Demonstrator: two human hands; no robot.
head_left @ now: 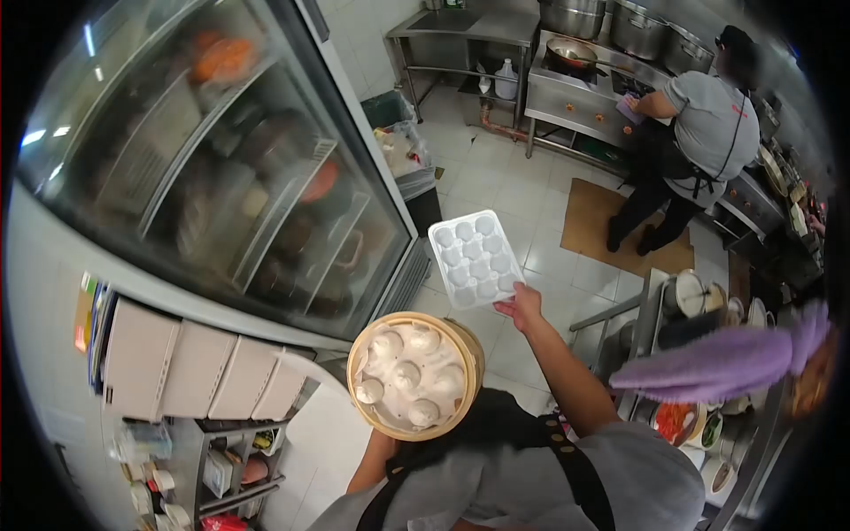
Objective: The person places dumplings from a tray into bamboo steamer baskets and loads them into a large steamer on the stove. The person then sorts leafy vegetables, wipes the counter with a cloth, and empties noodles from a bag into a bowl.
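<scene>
Holding two items, one per hand. Right hand [521,306] has the clear plastic tray [476,259], three by four round cups, gripped at its near right corner: thumb over the rim, other fingers bunched underneath, pinching it. Right arm [567,372] reaches forward and a bit inward, elbow bent, tray well out in front of the body.

Left hand [382,442] is mostly hidden under the round bamboo steamer [476,358]; finger state can't be told. Left forearm [367,469] comes up from below. Steamer sits close to the chest, open top facing the camera, six pleated buns [406,376] showing on a pale liner, one roughly central, the rest around it toward the rim. Tray is beyond the steamer and to its right, apart from it.

Labels: no brand legible. Red mark [742,108] on the co-worker's [713,115] grey shirt is too small to read. White jug [506,80] under the steel table [465,25]: no text resolved. Glass-door fridge [221,168] left of both items, lined bin [403,150] past its far right edge. Lavender cloth [717,365] at right, blurred.
</scene>
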